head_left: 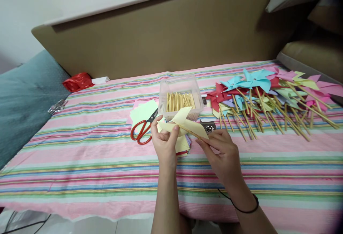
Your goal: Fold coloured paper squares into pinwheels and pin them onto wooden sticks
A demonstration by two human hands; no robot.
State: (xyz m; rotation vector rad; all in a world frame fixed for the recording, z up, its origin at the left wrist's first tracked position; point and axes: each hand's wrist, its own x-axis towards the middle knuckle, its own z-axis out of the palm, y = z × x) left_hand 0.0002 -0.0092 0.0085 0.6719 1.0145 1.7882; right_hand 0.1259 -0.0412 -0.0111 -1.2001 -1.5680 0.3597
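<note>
A pale yellow paper pinwheel [197, 127] on a thin wooden stick [190, 131] is held up in front of the clear box. My left hand [165, 141] pinches the pinwheel near its centre, thumb on the stick's end. Farther down, my right hand [222, 151] closes its fingers around the stick, close to a paper blade. Below the pinwheel lies a stack of coloured paper [182, 145], partly covered. Red-handled scissors [142, 130] rest just left of my left hand, on pale green and pink sheets [144, 111].
A clear plastic box [197, 94] holds many short sticks [180, 101]. A small container of metal pins [208, 126] sits behind my right hand. Finished pinwheels [257, 80] pile up at the right. A red plastic bag [77, 82] lies far left on the striped cloth [107, 176].
</note>
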